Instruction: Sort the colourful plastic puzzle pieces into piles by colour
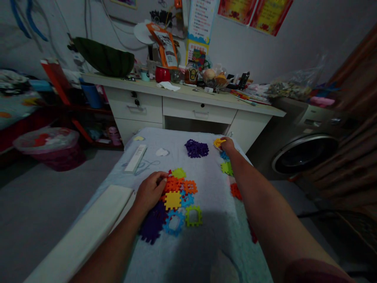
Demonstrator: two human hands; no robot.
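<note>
My left hand (151,189) reaches in at the edge of a pile of toothed plastic building pieces, its fingers curled and thumb bent in. Its fingertips meet the orange pieces (173,184); what they pinch is hidden. Around them lie a lime piece (178,173), a yellow square (172,200), a blue frame (174,222), a green frame (193,216) and dark purple pieces (153,223). Farther off, my right hand (227,144) is closed on a yellow building piece (218,142) at the far right. Blue pieces (224,155) sit just below that hand.
A purple heap (196,148) of pieces lies at the cloth's far middle. Green (226,168) and red-orange pieces (235,191) line the right side, partly behind my forearm. A long white box (136,158) is at left. Behind stand a white desk (200,110) and a washing machine (306,133).
</note>
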